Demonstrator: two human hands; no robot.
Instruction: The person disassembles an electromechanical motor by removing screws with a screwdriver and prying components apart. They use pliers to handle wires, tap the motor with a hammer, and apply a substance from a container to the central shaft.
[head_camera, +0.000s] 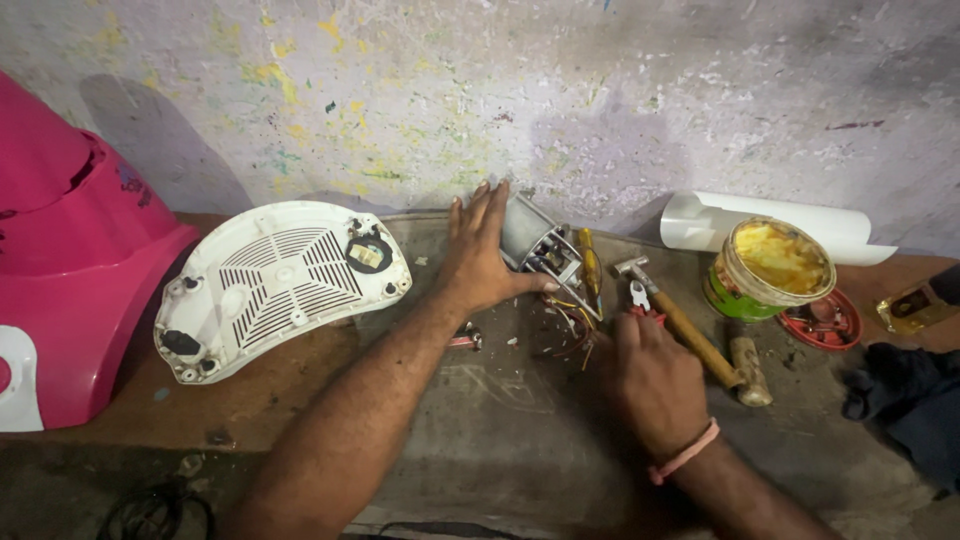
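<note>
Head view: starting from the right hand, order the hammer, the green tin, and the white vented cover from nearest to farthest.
From the right hand:
1. Hammer, just to its right, handle running beside the knuckles.
2. Green tin, farther right and toward the wall.
3. White vented cover, far to the left, beyond the left hand.

Small grey motor with loose coloured wires, lying tilted near wall.
</note>
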